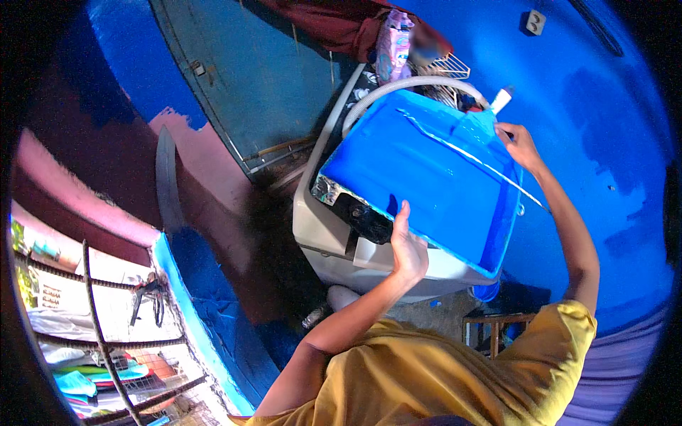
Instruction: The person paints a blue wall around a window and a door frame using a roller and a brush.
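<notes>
A large shallow blue tray [421, 170] with raised sides is tilted over the top of a white washing machine [319, 229]. Its inside looks glossy, and one corner on the left is patchy with dirt or worn paint. My left hand [409, 247] grips the near rim, thumb up on the inner side and the other fingers hidden below. At the far right corner, my right hand [514, 141] pinches the rim with bent fingers. A thin white cord [479, 162] runs slantwise across the tray towards my right forearm.
Behind the tray arch a pale corrugated hose [415, 81], a pink printed packet [395, 48] and a wire rack [447, 66]. A wall socket [535, 22] is on the blue wall. A barred window [106, 341] lies left, and a small wooden stand [498, 322] is low right.
</notes>
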A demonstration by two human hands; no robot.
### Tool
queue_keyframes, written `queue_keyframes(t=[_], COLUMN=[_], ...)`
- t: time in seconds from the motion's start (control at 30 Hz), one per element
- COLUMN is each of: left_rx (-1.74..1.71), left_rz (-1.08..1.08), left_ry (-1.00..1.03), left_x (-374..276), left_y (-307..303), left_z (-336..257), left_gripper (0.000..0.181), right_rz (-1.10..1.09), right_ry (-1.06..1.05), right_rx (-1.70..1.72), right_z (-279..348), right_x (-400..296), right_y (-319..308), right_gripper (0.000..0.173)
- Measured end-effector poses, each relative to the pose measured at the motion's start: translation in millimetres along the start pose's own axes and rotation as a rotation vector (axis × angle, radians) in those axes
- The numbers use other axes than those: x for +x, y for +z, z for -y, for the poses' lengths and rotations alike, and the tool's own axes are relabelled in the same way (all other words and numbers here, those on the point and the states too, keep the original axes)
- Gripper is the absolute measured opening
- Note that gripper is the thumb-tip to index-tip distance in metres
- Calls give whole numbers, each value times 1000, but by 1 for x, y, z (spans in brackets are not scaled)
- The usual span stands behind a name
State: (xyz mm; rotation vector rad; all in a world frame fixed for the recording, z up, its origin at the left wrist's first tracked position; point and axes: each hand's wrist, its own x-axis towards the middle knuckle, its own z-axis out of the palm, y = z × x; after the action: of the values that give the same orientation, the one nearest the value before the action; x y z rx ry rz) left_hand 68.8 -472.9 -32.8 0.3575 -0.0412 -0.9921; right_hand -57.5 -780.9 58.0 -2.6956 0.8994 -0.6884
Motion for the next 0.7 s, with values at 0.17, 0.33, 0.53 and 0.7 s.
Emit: queue_keyframes(t=[0.17, 0.33, 0.53, 0.7], left_rx=[38, 201, 231, 363], left_rz=[111, 189, 261, 201], left_ry=[-61, -214, -232, -337], left_x=[18, 26, 36, 40], left_y=[-9, -17, -14, -22], left_z=[7, -2, -6, -12], left_gripper=[55, 51, 51, 49], right_rz=[-21, -8, -50, 46], right_ry=[11, 99, 46, 55], right_rx=[-16, 52, 22, 118], right_z=[-17, -30, -32, -35], right_x=[27, 37, 46, 45], right_y=[21, 35, 40, 38], right_gripper=[23, 21, 19, 25])
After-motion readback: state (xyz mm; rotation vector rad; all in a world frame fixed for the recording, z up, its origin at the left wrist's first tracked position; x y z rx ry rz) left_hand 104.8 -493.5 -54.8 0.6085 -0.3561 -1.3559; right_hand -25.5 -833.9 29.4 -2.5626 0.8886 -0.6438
